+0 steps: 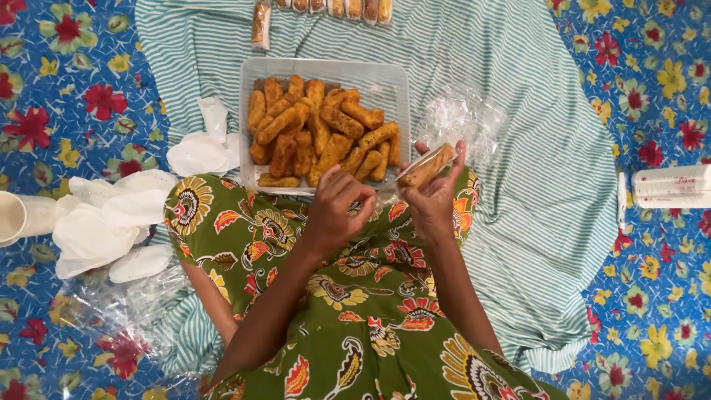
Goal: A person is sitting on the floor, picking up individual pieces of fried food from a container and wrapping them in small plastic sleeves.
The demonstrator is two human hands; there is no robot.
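My right hand point(433, 196) holds a small clear plastic bag point(425, 167) with one fried golden stick inside it, just below the right corner of the tray. My left hand point(341, 204) hovers beside it with fingers curled, and I cannot tell whether it grips anything. A clear plastic tray point(396, 81) filled with several fried golden sticks point(318, 133) sits on a green-and-white striped cloth point(518, 148) in front of my knees. My lap is covered by a green floral dress point(355, 296).
A row of bagged sticks point(326, 7) lies at the cloth's far edge. Loose clear bags point(463, 118) sit right of the tray. White plastic gloves point(111, 222) and a cup point(15, 217) lie at left, a white box point(670, 185) at right, on a blue floral mat point(652, 296).
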